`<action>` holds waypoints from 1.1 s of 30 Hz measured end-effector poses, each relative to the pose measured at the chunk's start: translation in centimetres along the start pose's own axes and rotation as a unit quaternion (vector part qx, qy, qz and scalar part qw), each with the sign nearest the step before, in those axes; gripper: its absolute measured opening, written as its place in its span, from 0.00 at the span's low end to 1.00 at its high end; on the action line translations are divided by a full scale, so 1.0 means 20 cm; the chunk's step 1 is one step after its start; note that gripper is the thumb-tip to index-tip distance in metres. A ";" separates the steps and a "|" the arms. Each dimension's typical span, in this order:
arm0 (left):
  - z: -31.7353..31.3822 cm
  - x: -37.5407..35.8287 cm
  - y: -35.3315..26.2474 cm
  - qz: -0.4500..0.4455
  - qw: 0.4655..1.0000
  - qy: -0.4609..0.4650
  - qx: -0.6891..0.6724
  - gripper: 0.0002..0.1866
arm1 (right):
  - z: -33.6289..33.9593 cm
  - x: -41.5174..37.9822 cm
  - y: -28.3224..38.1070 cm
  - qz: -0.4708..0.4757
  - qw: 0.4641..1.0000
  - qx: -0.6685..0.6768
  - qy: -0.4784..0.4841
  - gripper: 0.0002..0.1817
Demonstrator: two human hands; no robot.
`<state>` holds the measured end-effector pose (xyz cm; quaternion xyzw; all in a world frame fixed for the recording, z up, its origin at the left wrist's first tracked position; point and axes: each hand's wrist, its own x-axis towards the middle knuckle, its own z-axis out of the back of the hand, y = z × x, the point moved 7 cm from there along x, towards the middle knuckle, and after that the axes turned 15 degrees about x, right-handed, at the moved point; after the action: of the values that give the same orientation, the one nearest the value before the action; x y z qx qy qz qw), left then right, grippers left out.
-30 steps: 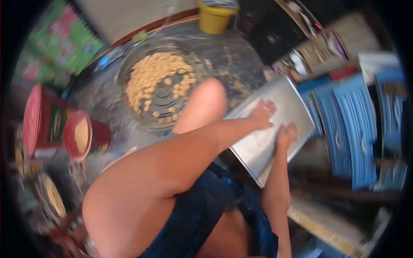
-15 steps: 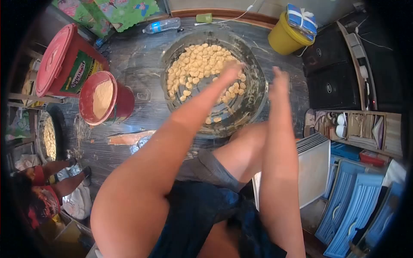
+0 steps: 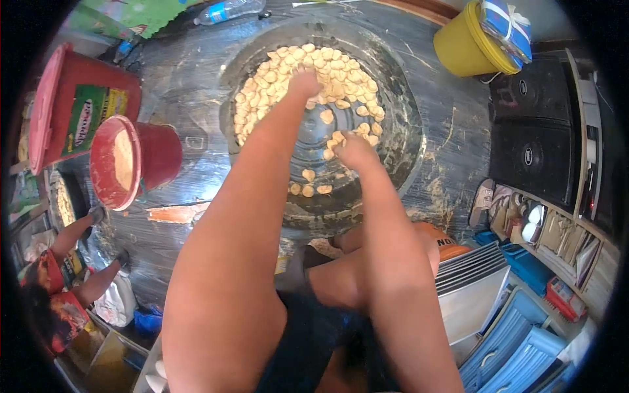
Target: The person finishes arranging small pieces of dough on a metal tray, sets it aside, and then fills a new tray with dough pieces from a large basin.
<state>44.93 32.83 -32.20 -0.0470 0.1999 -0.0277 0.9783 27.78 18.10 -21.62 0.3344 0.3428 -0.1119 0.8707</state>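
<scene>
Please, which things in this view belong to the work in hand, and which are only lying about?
In use, or likely so:
- left hand and right hand, both at the pale pieces
- round basin around them
- perhaps the powder bucket and stacked trays

Apparently just lying about:
- plastic bottle
- yellow bucket
- sandal

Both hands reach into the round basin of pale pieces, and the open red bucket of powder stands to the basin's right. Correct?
Wrong side: the head view shows the open red bucket of powder left of the round basin. The left hand and right hand do reach in among the pale pieces.
</scene>
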 end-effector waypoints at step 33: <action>-0.16 -0.19 -0.23 -0.108 0.989 0.031 0.097 0.37 | -0.22 0.37 -0.31 -0.026 0.960 0.279 -0.023 0.30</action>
<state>40.04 28.23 -33.26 0.0278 0.2205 -0.1542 0.9627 28.35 16.64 -32.17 0.5522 0.2868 -0.2337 0.7471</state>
